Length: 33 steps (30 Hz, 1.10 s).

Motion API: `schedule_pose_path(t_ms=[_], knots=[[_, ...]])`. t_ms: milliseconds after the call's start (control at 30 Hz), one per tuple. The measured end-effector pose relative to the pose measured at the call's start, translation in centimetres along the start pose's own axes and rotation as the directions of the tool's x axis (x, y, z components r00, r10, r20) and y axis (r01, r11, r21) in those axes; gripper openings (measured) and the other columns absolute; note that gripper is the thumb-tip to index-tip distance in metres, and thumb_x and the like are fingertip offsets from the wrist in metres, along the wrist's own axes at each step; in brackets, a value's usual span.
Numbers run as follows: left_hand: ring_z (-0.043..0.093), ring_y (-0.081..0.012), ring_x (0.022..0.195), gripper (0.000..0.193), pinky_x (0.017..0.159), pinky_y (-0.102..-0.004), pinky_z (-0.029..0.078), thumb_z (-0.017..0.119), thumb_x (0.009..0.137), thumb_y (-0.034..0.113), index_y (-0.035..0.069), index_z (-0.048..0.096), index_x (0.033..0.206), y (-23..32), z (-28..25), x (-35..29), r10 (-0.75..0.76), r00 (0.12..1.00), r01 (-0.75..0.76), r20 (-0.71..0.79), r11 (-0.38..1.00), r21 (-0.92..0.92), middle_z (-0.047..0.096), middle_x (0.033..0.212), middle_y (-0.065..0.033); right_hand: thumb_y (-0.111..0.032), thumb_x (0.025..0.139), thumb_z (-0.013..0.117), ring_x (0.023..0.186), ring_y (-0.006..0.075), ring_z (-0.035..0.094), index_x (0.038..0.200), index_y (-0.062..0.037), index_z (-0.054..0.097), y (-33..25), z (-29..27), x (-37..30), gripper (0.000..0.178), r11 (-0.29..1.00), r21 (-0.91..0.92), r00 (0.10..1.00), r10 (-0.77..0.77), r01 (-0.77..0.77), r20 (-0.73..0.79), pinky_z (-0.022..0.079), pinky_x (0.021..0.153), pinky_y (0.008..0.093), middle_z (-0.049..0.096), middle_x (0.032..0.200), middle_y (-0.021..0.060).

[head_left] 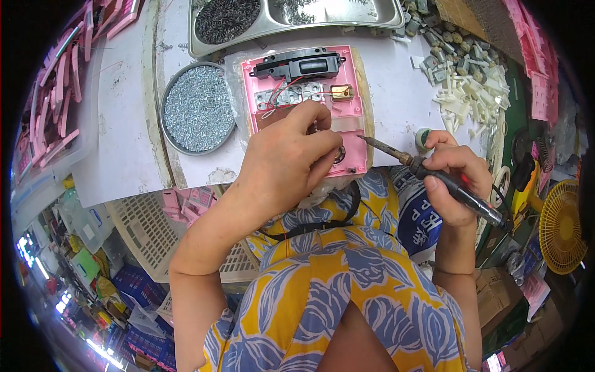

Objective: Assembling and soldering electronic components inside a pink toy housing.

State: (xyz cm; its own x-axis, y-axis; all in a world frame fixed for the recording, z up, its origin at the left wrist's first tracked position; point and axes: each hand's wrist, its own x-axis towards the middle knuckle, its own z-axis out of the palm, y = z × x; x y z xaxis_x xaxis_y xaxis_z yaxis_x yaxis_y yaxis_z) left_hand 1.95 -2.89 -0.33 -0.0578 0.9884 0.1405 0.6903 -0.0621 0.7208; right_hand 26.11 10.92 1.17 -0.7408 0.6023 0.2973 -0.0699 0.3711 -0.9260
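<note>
My left hand [279, 152] reaches over an open pink plastic casing [355, 146], its fingers bent together above the lower middle. Whatever sits between those fingertips is hidden. A soldering iron [455, 191] with a black handle is gripped in my right hand [462, 167], its dark tip over the casing's right side. One right finger has a green and white wrap at its end. Inside the casing lie a black module [304, 64], a metal plate [291, 95], a small brass-coloured motor [341, 93] and thin red and white wires. A round dark part [339, 155] shows partly beside my left fingers.
A round tray [166, 133] of small silvery metal pieces stands left of the casing. Behind is a metal tray [265, 31] with dark springs. White plastic parts [474, 99] and grey blocks [443, 59] are heaped right. A yellow fan [562, 226] stands far right.
</note>
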Motion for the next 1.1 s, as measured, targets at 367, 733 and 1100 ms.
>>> schedule_pose_path(t_ms=[367,733,1100], knots=[[0.067,-0.0274,0.083,0.022,0.067,-0.0368,0.054,0.074,0.072,0.001,0.007,0.067,0.092,0.6,-1.5,1.1,0.076,0.972,-0.115,0.222,0.979,0.168,0.062,0.094,-0.0058,-0.01,0.072,0.076,0.049,0.013,0.042,0.089,-0.0011,0.07,-0.2,0.3,0.2,0.02,0.999,-0.046,0.995,0.01,-0.005,0.095,0.048,0.076,0.0359,0.051,0.057,-0.0015],[0.066,-0.0281,0.084,0.023,0.067,-0.0384,0.054,0.072,0.071,0.0,0.006,0.065,0.092,1.0,-1.6,1.3,0.082,0.964,-0.138,0.253,0.968,0.21,0.061,0.093,-0.0059,-0.01,0.071,0.076,0.05,0.0146,0.044,0.089,-0.0025,0.07,-0.3,0.6,0.7,0.02,0.998,-0.069,0.987,0.027,-0.016,0.156,0.047,0.073,0.0352,0.049,0.057,-0.0015],[0.065,-0.0272,0.08,0.014,0.063,-0.0383,0.055,0.068,0.072,0.005,0.006,0.063,0.085,0.9,-1.2,1.2,0.108,0.971,-0.155,0.212,0.963,0.219,0.059,0.089,-0.0071,-0.009,0.071,0.076,0.053,0.0157,0.045,0.09,-0.0021,0.07,-0.6,0.6,0.8,0.021,0.994,-0.082,0.984,0.091,-0.079,0.155,0.046,0.073,0.0336,0.051,0.059,0.0007]])
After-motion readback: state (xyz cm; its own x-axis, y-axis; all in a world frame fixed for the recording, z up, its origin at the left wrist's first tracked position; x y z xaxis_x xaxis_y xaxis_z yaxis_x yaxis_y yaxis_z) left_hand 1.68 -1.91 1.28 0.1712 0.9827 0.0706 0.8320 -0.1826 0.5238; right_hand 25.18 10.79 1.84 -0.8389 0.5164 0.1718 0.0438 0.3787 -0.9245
